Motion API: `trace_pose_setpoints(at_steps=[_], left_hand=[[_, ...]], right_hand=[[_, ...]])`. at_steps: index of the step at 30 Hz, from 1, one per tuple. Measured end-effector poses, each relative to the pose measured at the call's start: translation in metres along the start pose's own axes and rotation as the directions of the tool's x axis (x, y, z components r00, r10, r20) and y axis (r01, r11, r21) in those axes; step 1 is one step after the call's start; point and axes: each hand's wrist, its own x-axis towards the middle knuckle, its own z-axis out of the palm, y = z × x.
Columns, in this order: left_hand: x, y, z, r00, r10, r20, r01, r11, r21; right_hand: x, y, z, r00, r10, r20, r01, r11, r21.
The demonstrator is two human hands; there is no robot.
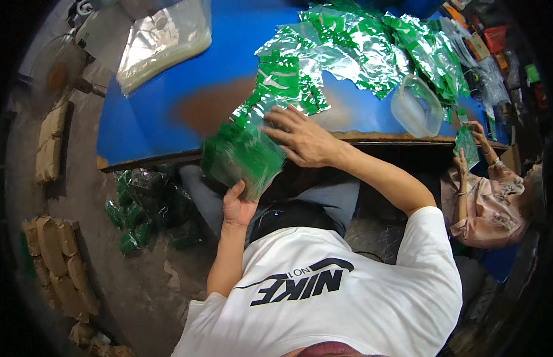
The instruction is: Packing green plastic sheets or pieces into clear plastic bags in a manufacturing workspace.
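Observation:
A stack of green and clear plastic bags is gripped at its lower corner by my left hand, thumb on top, just off the table's near edge. My right hand hovers by the upper right of that stack, its fingers apart and somewhat blurred; I see nothing in them. Beyond the hands lies a spread of green packets on the blue table, their shiny film catching the light. A larger heap of similar packets reaches across the far side.
On the blue table sit a clear plastic tub and a pile of clear bags. At right a co-worker holds a green packet. Bagged green bundles and brown paper-wrapped packs lie on the floor.

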Motion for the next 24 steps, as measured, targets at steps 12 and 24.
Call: trace_pose_setpoints(at_steps=[12,24], left_hand=[[-0.004,0.012,0.023,0.997,0.071,0.016,-0.07,0.996,-0.058],[-0.002,0.004,0.032,0.997,0.016,0.078,-0.022,0.997,0.071]], right_hand=[[0.032,0.012,0.03,0.785,0.465,-0.409,-0.499,0.866,0.027],[0.035,0.078,0.011,0.998,0.004,0.06,-0.023,0.948,0.317]])
